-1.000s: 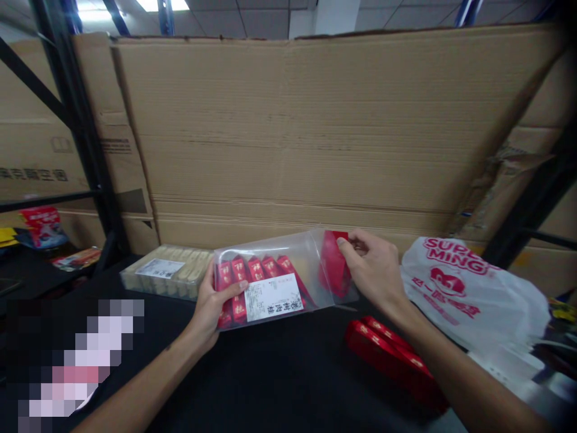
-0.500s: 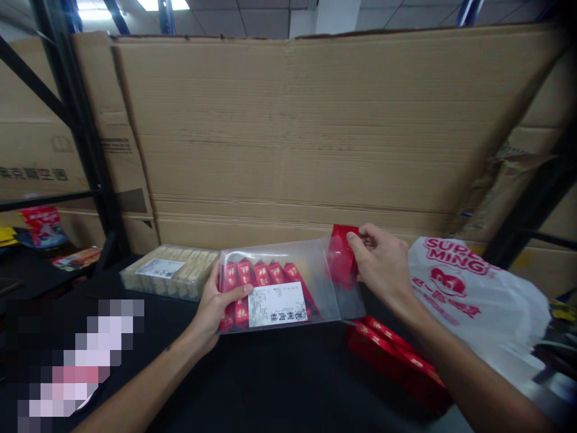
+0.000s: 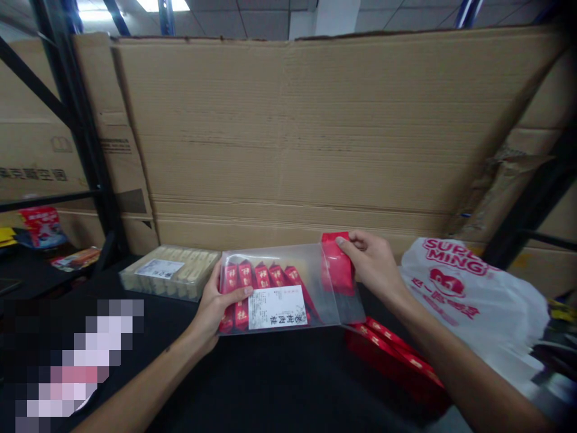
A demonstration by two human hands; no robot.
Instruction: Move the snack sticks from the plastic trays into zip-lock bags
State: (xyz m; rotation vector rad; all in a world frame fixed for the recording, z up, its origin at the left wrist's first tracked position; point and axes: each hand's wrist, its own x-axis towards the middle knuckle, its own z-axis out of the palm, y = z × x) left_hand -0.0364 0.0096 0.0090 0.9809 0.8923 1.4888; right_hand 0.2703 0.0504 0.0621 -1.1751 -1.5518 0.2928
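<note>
My left hand grips the left end of a clear plastic box, thumb on its top. Inside lie several red packets, lined up at the left, beneath a white printed label. At the box's right end, where a clear flap hangs out, my right hand pinches another red packet. Part of that packet shows through the clear plastic at the opening. Below my right forearm, more red packets lie in a row on the black table.
A second clear box with cream packets stands at the back left. To the right is a white plastic bag with pink print. Cardboard walls the back, between black metal posts. A pixelated patch covers the lower left.
My right hand has moved left and slightly down, bringing the red packet further across the box's open end. My left hand and the box have hardly moved.
</note>
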